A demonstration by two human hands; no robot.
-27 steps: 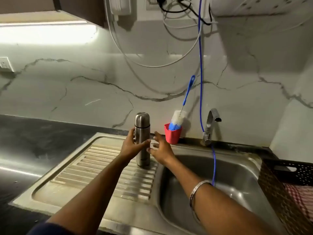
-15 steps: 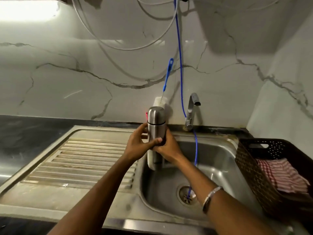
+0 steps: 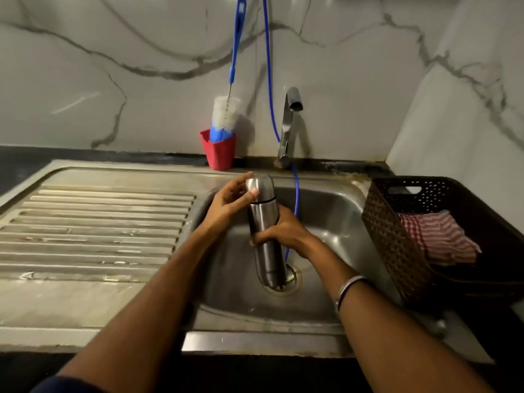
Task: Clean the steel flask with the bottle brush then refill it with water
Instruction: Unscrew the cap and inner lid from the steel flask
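Note:
The steel flask [image 3: 266, 236] is held upright over the sink basin [image 3: 334, 222], its cap on. My right hand [image 3: 283, 232] grips the flask's body around the middle. My left hand [image 3: 231, 201] curls around the cap at the top. The bottle brush [image 3: 226, 114], white and blue bristles on a long blue handle, stands in a red cup [image 3: 219, 151] at the back edge, left of the tap [image 3: 289, 123].
A ribbed steel drainboard [image 3: 93, 231] lies left of the basin. A dark woven basket [image 3: 425, 231] with a red-checked cloth [image 3: 436, 239] sits on the right. A blue hose [image 3: 269, 80] hangs down the marble wall into the basin near the drain [image 3: 292, 279].
Both hands took the flask off the drainboard and carried it right, over the basin. My left hand has shifted up onto the cap.

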